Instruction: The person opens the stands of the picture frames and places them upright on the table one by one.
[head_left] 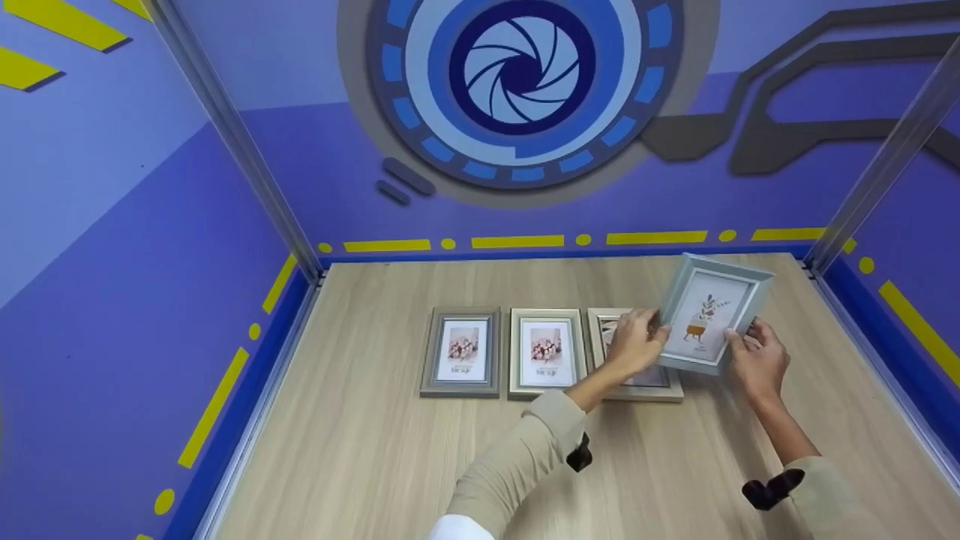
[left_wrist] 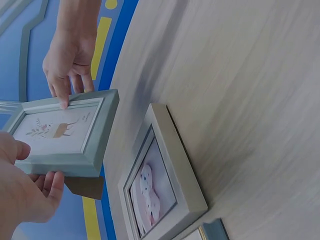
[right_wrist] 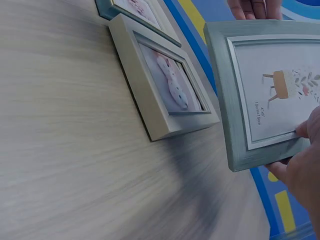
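A pale green picture frame (head_left: 712,315) with a plant print is held up off the table, tilted, between both hands. My left hand (head_left: 636,345) grips its left side, thumb on the front edge and fingers behind. On the opposite side my right hand (head_left: 759,360) holds it the same way, thumb at the front. In the left wrist view a brown flap (left_wrist: 85,187) shows behind the green frame. Under and left of it lies a cream picture frame (head_left: 652,391) with a photo, partly hidden by my left hand and the raised frame.
Two more picture frames lie flat in a row to the left: a grey-brown one (head_left: 460,391) and a cream-edged one (head_left: 546,313). All rest on a wood-grain table (head_left: 360,450). Blue-purple panels (head_left: 285,165) enclose the back and sides, with metal posts at the corners.
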